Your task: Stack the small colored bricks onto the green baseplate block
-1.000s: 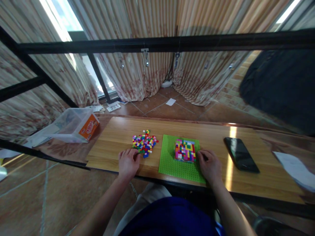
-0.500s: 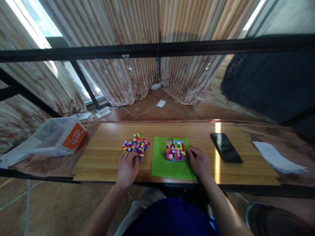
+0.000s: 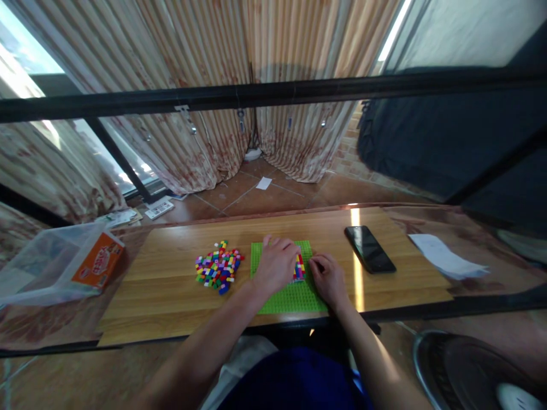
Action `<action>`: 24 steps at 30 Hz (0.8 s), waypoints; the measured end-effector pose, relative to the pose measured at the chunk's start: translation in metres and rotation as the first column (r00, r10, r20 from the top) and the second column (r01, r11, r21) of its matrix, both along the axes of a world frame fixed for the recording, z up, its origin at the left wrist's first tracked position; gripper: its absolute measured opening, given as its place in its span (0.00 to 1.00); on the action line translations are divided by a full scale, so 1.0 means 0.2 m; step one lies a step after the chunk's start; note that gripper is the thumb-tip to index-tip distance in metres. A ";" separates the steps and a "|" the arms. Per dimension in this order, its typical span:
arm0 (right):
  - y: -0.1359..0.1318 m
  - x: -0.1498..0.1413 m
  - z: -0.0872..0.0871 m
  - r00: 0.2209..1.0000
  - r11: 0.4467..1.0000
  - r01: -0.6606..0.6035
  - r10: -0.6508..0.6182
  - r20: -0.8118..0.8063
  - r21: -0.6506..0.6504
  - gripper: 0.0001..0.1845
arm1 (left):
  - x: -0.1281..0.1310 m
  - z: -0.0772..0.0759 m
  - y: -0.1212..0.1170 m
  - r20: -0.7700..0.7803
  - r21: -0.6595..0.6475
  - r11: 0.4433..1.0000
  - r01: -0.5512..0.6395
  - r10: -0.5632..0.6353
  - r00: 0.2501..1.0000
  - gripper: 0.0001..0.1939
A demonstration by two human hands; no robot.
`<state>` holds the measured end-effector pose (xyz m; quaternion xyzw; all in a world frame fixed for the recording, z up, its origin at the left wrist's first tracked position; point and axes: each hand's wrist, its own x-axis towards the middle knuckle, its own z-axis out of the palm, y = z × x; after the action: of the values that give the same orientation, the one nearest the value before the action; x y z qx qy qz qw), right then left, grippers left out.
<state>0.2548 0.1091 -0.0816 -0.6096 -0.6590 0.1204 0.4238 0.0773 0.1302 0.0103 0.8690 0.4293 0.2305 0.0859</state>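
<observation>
My left hand [image 3: 277, 263] reaches over the block of small coloured toy bricks [image 3: 299, 269] and covers much of it. Its fingers are bent downward, and whatever they pinch is hidden. Under the block lies a green studded baseplate [image 3: 290, 299]. At the baseplate's right edge rests my right hand [image 3: 328, 277], closed with fingers curled; I cannot tell if anything is inside it. To the left, a pile of loose toy bricks [image 3: 219, 266] in many colours lies on the wooden tabletop [image 3: 166, 285].
A black phone [image 3: 370, 249] lies right of the baseplate, with white paper [image 3: 444, 256] beyond it. On the far left stands a clear plastic box [image 3: 51, 250] with an orange label. A dark metal bar [image 3: 273, 94] crosses above the table's far side.
My left hand has moved right, from the loose brick pile to above the brick block. My right hand stays by the baseplate's edge. The whole view has shifted and tilted slightly.
</observation>
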 end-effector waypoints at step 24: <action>0.01 0.01 -0.01 0.999 1.000 -0.010 0.009 -0.034 -0.017 0.12 | 0.09 -0.10 0.17 0.082 -0.147 0.983 -0.108 0.121 0.989 0.09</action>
<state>0.2560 0.1105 -0.0829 -0.6079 -0.6536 0.1383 0.4290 0.0948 0.1639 -0.0105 0.8231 0.4897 0.2431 0.1537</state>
